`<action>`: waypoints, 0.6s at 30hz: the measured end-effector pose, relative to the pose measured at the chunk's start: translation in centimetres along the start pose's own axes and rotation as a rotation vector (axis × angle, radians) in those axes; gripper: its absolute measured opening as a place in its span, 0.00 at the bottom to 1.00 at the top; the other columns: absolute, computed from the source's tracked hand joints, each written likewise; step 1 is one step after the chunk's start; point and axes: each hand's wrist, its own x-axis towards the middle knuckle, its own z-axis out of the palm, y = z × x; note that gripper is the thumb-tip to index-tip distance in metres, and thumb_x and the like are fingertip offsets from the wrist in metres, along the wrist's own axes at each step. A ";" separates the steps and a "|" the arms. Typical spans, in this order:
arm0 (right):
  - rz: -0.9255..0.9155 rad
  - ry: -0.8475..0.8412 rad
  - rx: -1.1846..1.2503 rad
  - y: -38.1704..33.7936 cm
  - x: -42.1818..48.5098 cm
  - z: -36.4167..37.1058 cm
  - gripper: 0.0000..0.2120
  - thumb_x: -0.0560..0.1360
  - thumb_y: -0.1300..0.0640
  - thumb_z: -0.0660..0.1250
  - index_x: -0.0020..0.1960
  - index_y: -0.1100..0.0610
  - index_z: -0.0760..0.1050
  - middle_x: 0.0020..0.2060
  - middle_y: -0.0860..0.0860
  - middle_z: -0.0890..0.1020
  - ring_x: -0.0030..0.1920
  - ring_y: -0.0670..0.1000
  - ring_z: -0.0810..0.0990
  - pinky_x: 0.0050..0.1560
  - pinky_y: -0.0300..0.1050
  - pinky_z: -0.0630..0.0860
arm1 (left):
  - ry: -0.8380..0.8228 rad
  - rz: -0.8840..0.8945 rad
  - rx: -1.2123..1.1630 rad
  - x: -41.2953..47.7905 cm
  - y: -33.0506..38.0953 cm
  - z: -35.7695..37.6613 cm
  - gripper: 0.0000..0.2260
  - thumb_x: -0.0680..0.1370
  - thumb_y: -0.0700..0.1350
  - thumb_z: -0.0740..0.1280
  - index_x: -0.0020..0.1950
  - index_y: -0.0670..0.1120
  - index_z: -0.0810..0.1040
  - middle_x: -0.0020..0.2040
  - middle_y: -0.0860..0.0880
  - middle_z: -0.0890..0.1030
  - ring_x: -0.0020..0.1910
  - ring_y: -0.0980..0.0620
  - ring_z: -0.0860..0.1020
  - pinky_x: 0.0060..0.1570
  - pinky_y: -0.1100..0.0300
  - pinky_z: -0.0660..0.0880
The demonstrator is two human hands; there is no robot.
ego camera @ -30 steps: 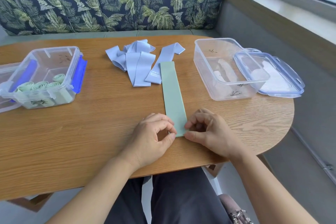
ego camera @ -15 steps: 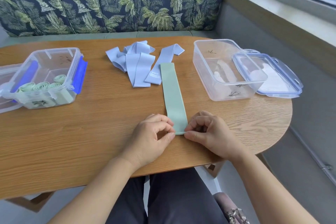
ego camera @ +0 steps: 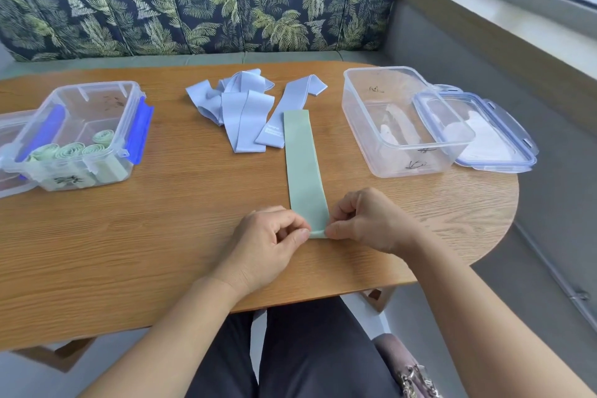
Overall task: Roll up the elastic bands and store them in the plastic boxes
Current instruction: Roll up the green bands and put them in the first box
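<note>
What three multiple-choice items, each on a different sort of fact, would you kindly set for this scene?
1. Where are the rolled green bands? A) in the left box B) in a drawer C) in a bucket
2. What colour is the flat band laid straight toward the person? A) blue B) green C) red
3. What are the left hand and right hand doing? A) both pinch the band's near end B) both lie flat C) both rest in the lap
Answers: 1 A, the rolls show through its clear wall; 2 B, it is pale green; 3 A, thumbs and fingers curl on the folded edge.
</note>
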 end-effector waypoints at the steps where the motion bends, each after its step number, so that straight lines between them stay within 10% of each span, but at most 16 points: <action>1: 0.024 -0.002 0.004 -0.1 0.1 0.0 0.06 0.68 0.61 0.74 0.34 0.59 0.80 0.29 0.50 0.75 0.30 0.47 0.70 0.33 0.40 0.69 | -0.001 -0.005 0.008 0.0 0.0 0.0 0.04 0.75 0.44 0.72 0.41 0.52 0.82 0.34 0.57 0.77 0.37 0.56 0.75 0.41 0.63 0.72; 18: 0.087 -0.032 0.008 -0.2 0.8 -0.6 0.09 0.64 0.59 0.77 0.31 0.57 0.78 0.24 0.47 0.70 0.26 0.46 0.66 0.29 0.39 0.64 | 0.108 0.329 0.337 -0.6 -0.2 0.8 0.10 0.75 0.51 0.66 0.44 0.48 0.84 0.39 0.54 0.76 0.41 0.53 0.74 0.40 0.53 0.76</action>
